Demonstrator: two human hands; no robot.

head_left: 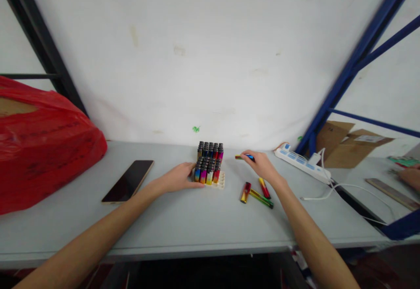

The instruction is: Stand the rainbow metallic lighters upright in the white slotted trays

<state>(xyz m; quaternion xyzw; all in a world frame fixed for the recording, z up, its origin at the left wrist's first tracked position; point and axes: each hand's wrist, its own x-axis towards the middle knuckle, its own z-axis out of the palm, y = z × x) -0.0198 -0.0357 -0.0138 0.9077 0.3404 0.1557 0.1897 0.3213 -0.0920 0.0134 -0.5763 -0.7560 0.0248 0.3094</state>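
Note:
Rows of lighters [203,174] with black tops and shiny coloured bodies stand upright in a pale tray [221,180]. Bare holes show along the tray's right side. My left hand [179,177] grips the tray's left side, thumb along the front and fingers partly hidden behind. To the right of the tray, my right hand [260,164] is closed on a shiny lighter [238,156], held just above or at the table; I cannot tell which. Below that hand lie a red and gold lighter [245,193], a green and yellow lighter [261,198] and a red and yellow lighter [264,188].
A phone [129,180] lies left of the tray, with a red plastic bag [49,144] beyond it. Right of my hands are a white power strip [302,165] with a cable, cardboard boxes [348,144] and blue shelf posts. Another person's hand [411,177] shows far right.

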